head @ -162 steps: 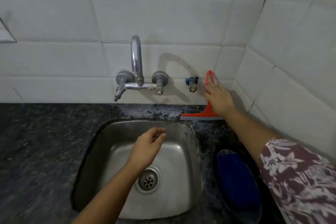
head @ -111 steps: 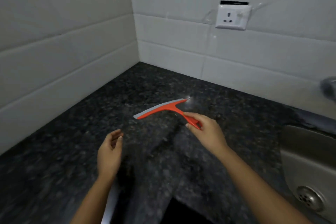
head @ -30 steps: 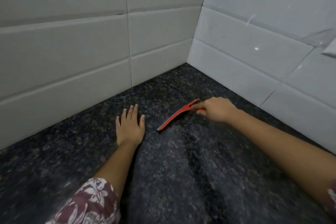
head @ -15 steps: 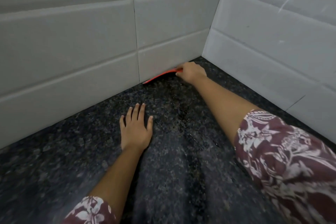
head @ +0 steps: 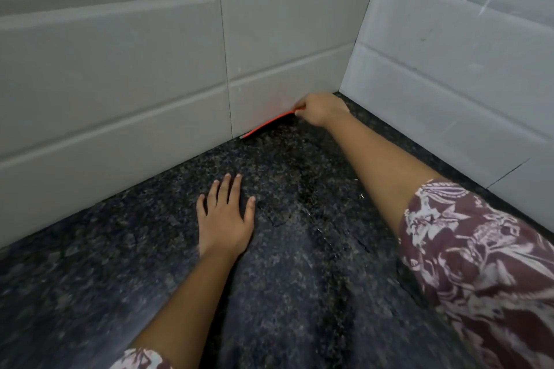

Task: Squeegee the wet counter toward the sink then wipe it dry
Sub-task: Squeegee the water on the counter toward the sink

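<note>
1. The right hand (head: 322, 109) is reaching into the far corner, fingers closed around the handle of the red plastic squeegee (head: 268, 125).
2. The left hand (head: 224, 217) is lying open, palm flat, on the dark speckled granite counter (head: 299, 278).
3. The squeegee's blade is lying along the foot of the white tiled wall (head: 150, 69), touching the counter.
4. Dark wet streaks are showing between the arms.

There is one wide-angle view, from the person's head, tilted forward and down, close over the dark speckled tabletop (head: 299, 293) and facing the corner where two tiled walls (head: 120, 69) meet, both forearms reaching in from below.
</note>
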